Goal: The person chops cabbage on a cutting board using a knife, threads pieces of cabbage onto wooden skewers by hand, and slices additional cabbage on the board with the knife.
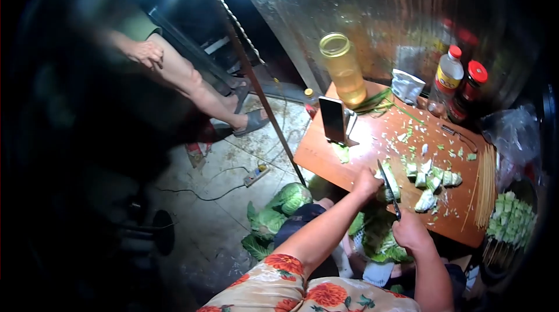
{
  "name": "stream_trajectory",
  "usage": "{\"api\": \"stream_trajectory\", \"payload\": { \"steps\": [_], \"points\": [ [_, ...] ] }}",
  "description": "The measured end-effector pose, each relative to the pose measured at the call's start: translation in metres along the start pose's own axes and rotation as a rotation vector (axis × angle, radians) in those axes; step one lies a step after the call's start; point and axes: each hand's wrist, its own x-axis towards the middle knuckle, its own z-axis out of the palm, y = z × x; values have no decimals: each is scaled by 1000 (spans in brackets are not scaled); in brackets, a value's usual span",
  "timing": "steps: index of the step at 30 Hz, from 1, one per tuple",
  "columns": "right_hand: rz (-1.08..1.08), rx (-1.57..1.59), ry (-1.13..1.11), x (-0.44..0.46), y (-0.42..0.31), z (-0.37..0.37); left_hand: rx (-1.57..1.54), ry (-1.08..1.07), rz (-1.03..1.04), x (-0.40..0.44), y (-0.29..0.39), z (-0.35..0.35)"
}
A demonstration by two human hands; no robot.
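My right hand [410, 231] is closed round the handle of a knife [389, 187], whose blade points away from me across the front of the wooden table. My left hand [367, 184] is closed on the near left side of a pale green cabbage piece [392, 182], with the blade lying along it. Some fingertips are hidden. To the right of the knife lie several cut cabbage chunks [434, 178], and small green scraps are scattered over the tabletop [372, 131].
A phone [332, 120] stands upright near a tall jar of yellowish liquid [345, 70]. Bottles [448, 76] line the back. Wooden skewers [485, 187] lie at right, beside skewered cabbage [511, 219]. Whole cabbages [288, 198] sit on the floor. Another person's legs [198, 87] show at left.
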Motion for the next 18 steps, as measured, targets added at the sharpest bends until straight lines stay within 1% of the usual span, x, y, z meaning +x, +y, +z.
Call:
{"api": "stream_trajectory", "payload": {
  "steps": [2,4,6,8,10,11,12,14,16,18],
  "points": [
    [-9,-4,24,13,4,5,-6,-48,-13,7,-8,3],
    [38,11,-26,22,3,5,3,-41,-3,3,-5,0],
    [24,-6,-4,24,2,9,-20,-16,55,0,-5,3],
    [52,-41,40,25,-3,12,26,-38,40,3,-7,-1],
    [39,-46,64,25,-1,14,-81,-70,-15,5,-7,-1],
    [33,-43,73,25,2,14,22,-3,50,7,-9,-4],
    [29,-40,80,24,3,14,20,36,30,6,-1,-14],
    [8,-11,83,22,2,13,72,181,77,8,6,-28],
    [31,-8,54,15,-3,10,-86,126,-48,31,-15,-26],
    [-6,14,84,9,-5,7,110,123,65,39,-22,-29]
  ]
}}
